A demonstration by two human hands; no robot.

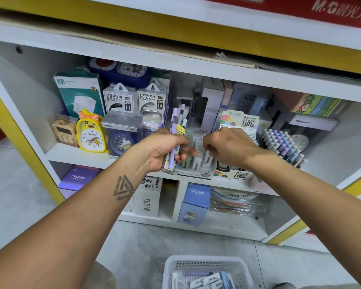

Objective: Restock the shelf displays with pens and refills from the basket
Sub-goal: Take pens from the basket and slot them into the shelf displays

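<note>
My left hand grips a bunch of pens, a lilac pen standing tallest, together with a flat yellowish pack. It is held in front of the refill display on the middle shelf. My right hand has its fingers curled down into the same display, over the rows of small white refill boxes; what it holds is hidden by its own fingers. A white plastic basket stands on the floor below, with several white refill boxes and pens inside.
A pen rack with pastel caps stands right of the display. Clocks, a yellow duck clock and power bank boxes fill the shelf's left. Purple and blue boxes sit on the lower shelf. Grey floor lies below.
</note>
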